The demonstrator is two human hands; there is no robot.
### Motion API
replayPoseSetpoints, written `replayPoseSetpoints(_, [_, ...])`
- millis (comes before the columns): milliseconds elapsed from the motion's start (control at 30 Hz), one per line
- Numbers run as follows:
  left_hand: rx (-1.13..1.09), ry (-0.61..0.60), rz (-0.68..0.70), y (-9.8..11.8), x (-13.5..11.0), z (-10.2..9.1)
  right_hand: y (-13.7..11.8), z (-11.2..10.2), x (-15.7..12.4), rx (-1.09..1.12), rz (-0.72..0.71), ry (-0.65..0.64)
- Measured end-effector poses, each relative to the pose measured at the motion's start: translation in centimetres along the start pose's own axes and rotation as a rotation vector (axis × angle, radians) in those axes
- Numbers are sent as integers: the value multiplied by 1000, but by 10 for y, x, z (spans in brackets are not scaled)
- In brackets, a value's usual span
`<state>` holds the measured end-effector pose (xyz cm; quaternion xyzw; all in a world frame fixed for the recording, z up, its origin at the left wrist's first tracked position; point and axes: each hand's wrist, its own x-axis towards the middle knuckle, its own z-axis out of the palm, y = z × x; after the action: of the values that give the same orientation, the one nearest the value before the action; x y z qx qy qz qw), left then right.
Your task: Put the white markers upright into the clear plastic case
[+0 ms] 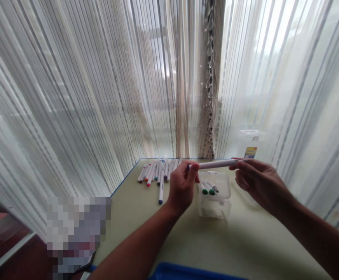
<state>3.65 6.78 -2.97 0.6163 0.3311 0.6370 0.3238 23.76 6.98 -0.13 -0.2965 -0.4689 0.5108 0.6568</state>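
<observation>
A white marker pen point(217, 164) is held level above the table between my two hands. My left hand point(183, 186) is closed round its dark-tipped end, and my right hand point(255, 177) pinches the other end. Under the pen stands a small clear plastic box point(214, 210), in which lie a few markers point(209, 189) with green and grey tips. Left of my left hand, several white markers point(154, 173) with coloured tips lie in a loose group. One marker with a dark blue tip point(161, 192) lies nearer to me.
The pale green table point(251, 241) has a blue edge. At the back right stands a clear container with a yellow label point(251, 151); another clear piece lies partly behind my right hand. A blue object point(187, 272) is at the near edge. Striped sheer curtains point(99, 77) hang behind.
</observation>
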Motion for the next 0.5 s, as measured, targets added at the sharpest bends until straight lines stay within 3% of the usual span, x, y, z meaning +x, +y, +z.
replayPoseSetpoints(200, [-5,-9,1,0,2,-1,3,-5,3,-2,-12,-97])
replayPoseSetpoints(500, [34,4,-5,2,0,1,4,-7,3,-18,-4,-124])
